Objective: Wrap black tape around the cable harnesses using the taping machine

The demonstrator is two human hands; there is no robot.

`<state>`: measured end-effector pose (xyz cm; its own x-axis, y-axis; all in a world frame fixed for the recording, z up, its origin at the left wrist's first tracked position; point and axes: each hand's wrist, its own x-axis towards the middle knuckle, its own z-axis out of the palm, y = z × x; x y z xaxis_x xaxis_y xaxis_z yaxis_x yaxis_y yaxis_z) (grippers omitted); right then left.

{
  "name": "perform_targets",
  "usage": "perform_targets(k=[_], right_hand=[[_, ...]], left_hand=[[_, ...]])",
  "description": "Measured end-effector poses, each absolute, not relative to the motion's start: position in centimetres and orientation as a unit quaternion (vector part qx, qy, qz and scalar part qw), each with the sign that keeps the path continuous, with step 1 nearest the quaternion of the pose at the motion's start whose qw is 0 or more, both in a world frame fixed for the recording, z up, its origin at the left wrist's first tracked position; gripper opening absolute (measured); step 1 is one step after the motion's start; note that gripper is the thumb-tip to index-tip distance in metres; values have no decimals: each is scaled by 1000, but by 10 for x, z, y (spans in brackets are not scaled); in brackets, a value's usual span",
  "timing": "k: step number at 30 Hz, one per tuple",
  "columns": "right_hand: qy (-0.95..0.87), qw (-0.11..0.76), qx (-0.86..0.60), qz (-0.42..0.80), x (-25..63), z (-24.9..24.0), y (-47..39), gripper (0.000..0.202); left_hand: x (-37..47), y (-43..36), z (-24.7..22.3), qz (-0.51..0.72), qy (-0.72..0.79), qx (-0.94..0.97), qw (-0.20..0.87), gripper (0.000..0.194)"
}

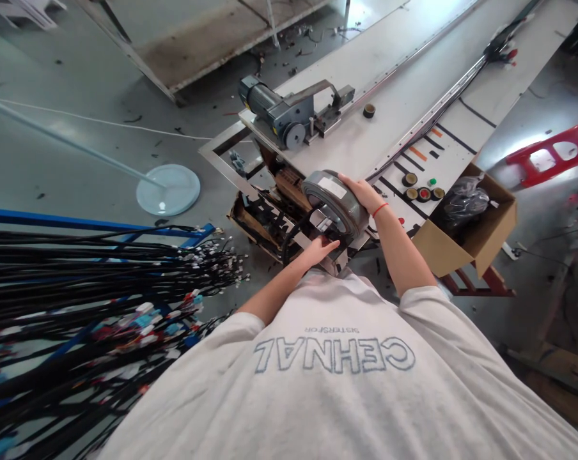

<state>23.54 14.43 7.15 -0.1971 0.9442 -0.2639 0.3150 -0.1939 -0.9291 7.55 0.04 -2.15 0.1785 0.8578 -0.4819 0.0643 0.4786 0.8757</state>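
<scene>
A wide grey roll (339, 201) with a white label on its outer face stands on edge at the near end of the long bench. My right hand (363, 193), a red string at its wrist, is laid over the roll's upper right rim and grips it. Low in front of the roll's hollow centre, my left hand (321, 250) has its fingers drawn together beside metal machine parts (321, 220). Whatever lies between those fingers is hidden. A black cable loops down just left of the roll.
A motor unit (274, 108) sits on the bench (389, 121). Tape rolls (410, 179) and coloured buttons lie to the right, near an open cardboard box (490, 223). Bundled black cables (174, 255) hang at left, below a round white stand base (168, 190).
</scene>
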Motion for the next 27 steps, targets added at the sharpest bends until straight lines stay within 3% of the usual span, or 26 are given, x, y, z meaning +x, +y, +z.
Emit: perform_targets(k=[3,7,10,12,15,19,22,24,27], right_hand=[[-539,249,-596,540,238,76,138,58],[-532,255,-590,551,242,72,134,59],[-539,253,-587,548,242,65,136,59],[-554,254,-584,537,241,66,138,59],[-589,308,-604,441,239,79,128,55],[-630,399,-612,264,235,101,76,34],[-682,308,-561,354,229,96,24,22],[-684,228,-545,428,222,81,0,31],[-666,189,-551,466,211,58,-12,48]], left_hand=[[70,3,-19,348,608,354,619,44],[81,1,-17,346,602,266,669,40],[90,-6,-6,329,601,351,638,37],[90,-9,8,331,597,479,552,30],[83,-7,28,320,586,624,406,21],[76,-2,37,285,600,655,359,21],[76,-4,35,275,611,646,366,24],[75,-6,33,258,612,654,362,27],[70,-7,31,225,618,673,339,27]])
